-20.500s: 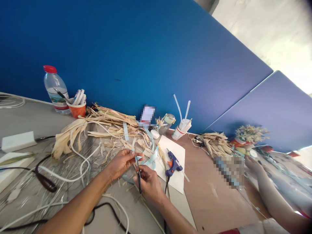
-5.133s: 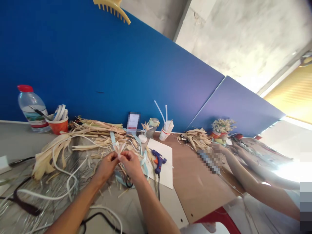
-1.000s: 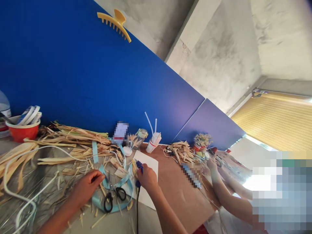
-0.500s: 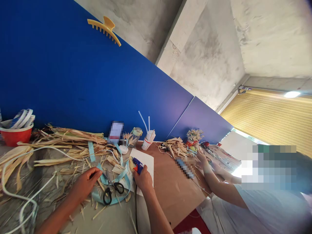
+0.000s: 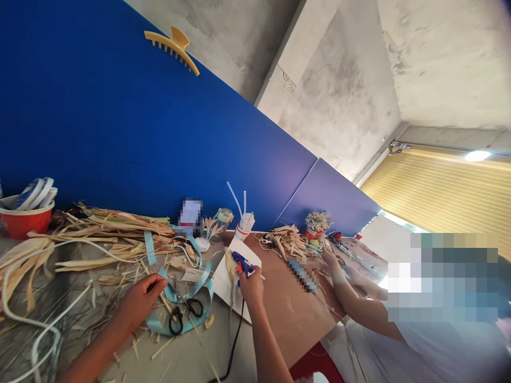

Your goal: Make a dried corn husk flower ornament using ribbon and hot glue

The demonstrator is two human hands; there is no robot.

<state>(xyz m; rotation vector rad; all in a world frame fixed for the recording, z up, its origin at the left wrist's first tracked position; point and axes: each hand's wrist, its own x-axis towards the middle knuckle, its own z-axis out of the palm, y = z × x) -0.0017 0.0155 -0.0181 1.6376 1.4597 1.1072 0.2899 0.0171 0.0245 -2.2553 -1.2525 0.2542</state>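
Observation:
My right hand (image 5: 251,287) grips the blue glue gun (image 5: 241,264) and holds it lifted above the white paper sheet (image 5: 224,279), its black cord (image 5: 233,340) hanging down to the table. My left hand (image 5: 139,303) rests on the table with its fingers curled, pinching something small among the dried straw strips (image 5: 115,234) and the light-blue ribbon (image 5: 175,298). Black-handled scissors (image 5: 181,314) lie just right of that hand.
A red cup (image 5: 26,218) with tape rolls stands at the far left. A white cup with glue sticks (image 5: 241,226) stands by the blue partition (image 5: 120,133). White cable (image 5: 43,330) loops at the left. Another person's arms (image 5: 359,303) work at the brown board (image 5: 287,303) on the right.
My right hand has lifted the glue gun off the paper and moved it up and to the right; the sheet's edge rose with it. My left hand has stayed put.

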